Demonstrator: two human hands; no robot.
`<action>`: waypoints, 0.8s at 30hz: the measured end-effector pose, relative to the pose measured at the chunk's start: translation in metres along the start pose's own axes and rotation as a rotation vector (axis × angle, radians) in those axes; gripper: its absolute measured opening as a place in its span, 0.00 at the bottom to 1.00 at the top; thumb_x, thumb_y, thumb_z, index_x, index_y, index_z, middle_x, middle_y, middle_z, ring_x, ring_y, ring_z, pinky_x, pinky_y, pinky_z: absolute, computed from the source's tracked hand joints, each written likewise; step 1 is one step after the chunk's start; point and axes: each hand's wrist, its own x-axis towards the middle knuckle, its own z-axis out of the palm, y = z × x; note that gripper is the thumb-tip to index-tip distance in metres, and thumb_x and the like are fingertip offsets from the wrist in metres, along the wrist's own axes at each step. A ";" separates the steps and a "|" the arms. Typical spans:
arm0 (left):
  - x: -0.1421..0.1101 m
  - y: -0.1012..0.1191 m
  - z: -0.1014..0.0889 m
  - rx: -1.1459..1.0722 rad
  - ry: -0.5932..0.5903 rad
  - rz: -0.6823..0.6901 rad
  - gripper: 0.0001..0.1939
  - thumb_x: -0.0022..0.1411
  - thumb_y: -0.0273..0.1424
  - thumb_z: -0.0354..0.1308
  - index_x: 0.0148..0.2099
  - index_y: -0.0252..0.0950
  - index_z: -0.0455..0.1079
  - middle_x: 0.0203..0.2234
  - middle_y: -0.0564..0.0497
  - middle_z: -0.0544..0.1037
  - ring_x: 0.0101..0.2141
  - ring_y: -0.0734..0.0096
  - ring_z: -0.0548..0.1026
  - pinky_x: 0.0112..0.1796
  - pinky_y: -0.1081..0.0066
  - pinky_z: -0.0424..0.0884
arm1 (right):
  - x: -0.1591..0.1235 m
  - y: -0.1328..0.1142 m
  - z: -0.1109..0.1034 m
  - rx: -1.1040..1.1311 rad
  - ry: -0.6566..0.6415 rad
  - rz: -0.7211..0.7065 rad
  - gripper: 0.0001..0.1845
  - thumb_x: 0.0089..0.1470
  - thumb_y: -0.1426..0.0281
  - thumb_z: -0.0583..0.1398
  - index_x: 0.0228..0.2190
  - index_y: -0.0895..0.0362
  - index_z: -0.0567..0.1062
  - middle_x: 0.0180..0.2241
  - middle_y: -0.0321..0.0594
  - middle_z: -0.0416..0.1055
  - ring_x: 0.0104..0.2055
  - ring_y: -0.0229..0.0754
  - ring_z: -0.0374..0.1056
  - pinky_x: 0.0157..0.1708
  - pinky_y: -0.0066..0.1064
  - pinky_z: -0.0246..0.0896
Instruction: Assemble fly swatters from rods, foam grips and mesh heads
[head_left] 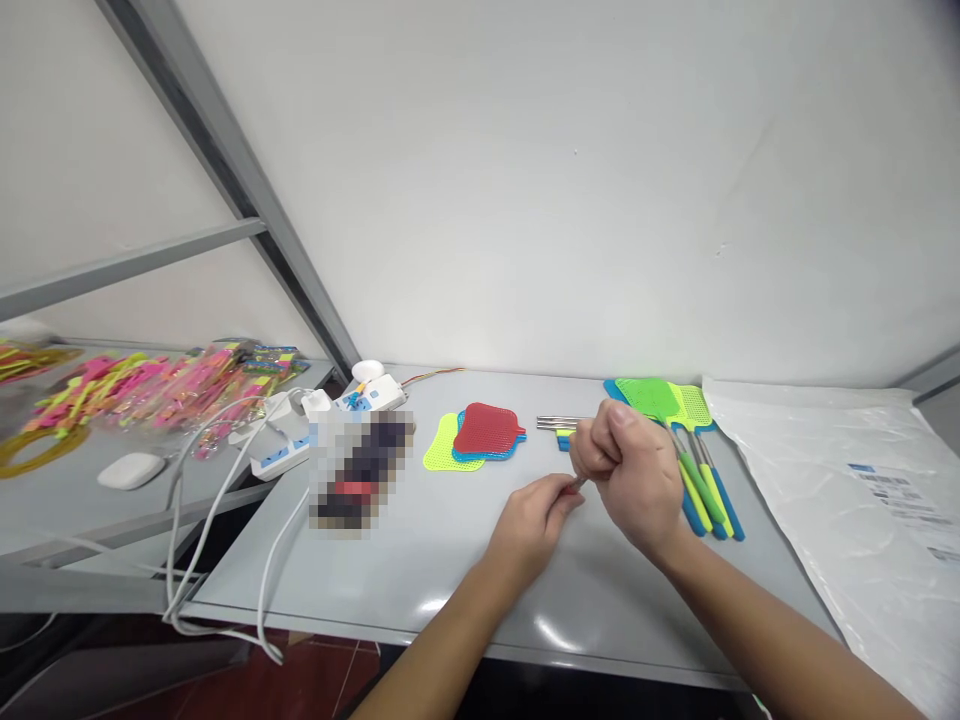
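My left hand [534, 518] is closed in a pinch on a thin metal rod [577, 483], of which only a short bit shows. Right beside it, my right hand [631, 470] forms a fist pointing toward the left fingers; what it wraps around is hidden. To the left lie loose fly swatter heads: a red one [487, 428] over a blue one [491, 458], with a yellow one [442, 450] underneath. Metal rods [555, 422] with blue and yellow ends lie behind my right hand. Several fly swatters with handles [701, 480] are piled to its right, green and yellow heads [652, 398] uppermost.
A white plastic mailing bag [832, 480] covers the table's right side. Power strips [281, 455] with white cables [202, 530] stand at the left, beside a blurred-out object [364, 475]. Pink and yellow packaged items [172, 385] fill a neighbouring table. A wall rises behind.
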 end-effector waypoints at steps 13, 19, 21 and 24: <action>-0.002 -0.005 0.005 -0.058 -0.040 -0.018 0.10 0.66 0.25 0.45 0.40 0.37 0.67 0.33 0.52 0.75 0.34 0.71 0.72 0.36 0.74 0.65 | -0.010 0.044 -0.016 -0.032 0.089 0.085 0.28 0.60 0.57 0.54 0.15 0.54 0.52 0.12 0.26 0.44 0.15 0.30 0.39 0.16 0.29 0.35; -0.003 -0.009 0.005 -0.036 -0.018 -0.023 0.10 0.65 0.23 0.44 0.37 0.37 0.66 0.31 0.51 0.75 0.32 0.70 0.71 0.34 0.74 0.65 | -0.009 0.056 -0.017 -0.045 0.017 0.088 0.25 0.61 0.58 0.54 0.17 0.54 0.54 0.13 0.26 0.46 0.16 0.30 0.40 0.16 0.28 0.36; -0.002 -0.010 0.005 -0.030 -0.013 -0.027 0.09 0.64 0.23 0.45 0.36 0.36 0.66 0.30 0.51 0.75 0.31 0.70 0.71 0.33 0.74 0.64 | -0.010 0.058 -0.019 -0.058 -0.009 0.091 0.26 0.62 0.58 0.53 0.16 0.54 0.54 0.13 0.26 0.46 0.16 0.31 0.41 0.17 0.29 0.37; -0.002 -0.010 0.005 -0.031 -0.012 -0.028 0.10 0.65 0.24 0.44 0.36 0.36 0.65 0.30 0.51 0.75 0.31 0.70 0.71 0.33 0.73 0.64 | -0.012 0.059 -0.020 -0.070 -0.025 0.089 0.26 0.61 0.57 0.53 0.16 0.54 0.54 0.13 0.27 0.46 0.17 0.31 0.42 0.17 0.28 0.38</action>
